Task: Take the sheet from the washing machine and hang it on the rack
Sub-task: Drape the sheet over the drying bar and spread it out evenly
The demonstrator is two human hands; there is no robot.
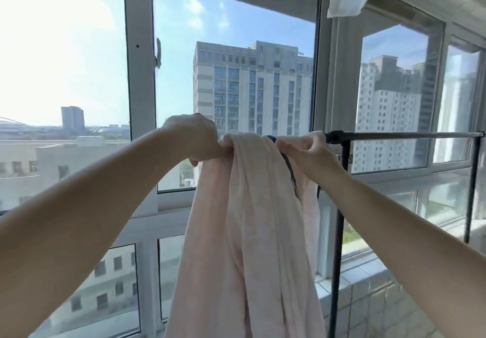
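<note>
Sheet: the pink sheet hangs bunched over the top bar of the rack, at the centre of the view, and falls in long folds toward 6 o'clock.
Left hand: the left hand is clenched round the gathered top of the sheet, at 9 o'clock from the bunch.
Right hand: the right hand grips the other side of the bunch at 3 o'clock, just where the bar begins to show bare.
Handling: the cloth looks soft and limp, probably a little heavy if damp; I judge it will slide off the smooth bar if the weight is uneven. Best hold is at the top fold, near the bar.
Edges: a dark trim runs down the right fold.
Room: the bar is bare toward 3 o'clock, so spreading can go that way. The window stands close behind the sheet.
</note>
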